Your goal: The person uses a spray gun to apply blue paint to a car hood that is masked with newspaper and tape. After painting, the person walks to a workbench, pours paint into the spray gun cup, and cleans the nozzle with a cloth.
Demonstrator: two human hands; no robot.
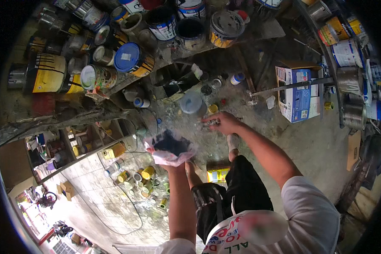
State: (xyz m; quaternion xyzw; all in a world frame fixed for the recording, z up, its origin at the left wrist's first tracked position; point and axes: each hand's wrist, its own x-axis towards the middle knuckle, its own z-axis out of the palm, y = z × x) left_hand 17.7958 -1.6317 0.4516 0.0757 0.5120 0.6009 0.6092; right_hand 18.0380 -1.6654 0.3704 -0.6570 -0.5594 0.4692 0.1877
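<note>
My left hand (174, 168) is closed around the underside of a pinkish-white plastic bag (173, 159). The bag gapes at the top, and dark powder (168, 142) shows inside. To the right of it my right hand (224, 122) hovers with its fingers curled together; a small greyish thing seems to be at the fingertips, too small to name. Just beyond my hands, a translucent round tub (191, 103) stands on the floor. Beside the tub is a small yellow can (213, 109).
Paint-smeared cans (133, 59) crowd a wooden shelf (173, 57) ahead. A blue-and-white cardboard box (298, 93) stands at the right, near more stacked cans (350, 79). A yellow rectangular tin (218, 175) sits between my feet. Small cans (148, 172) and a cable (133, 211) lie at the left.
</note>
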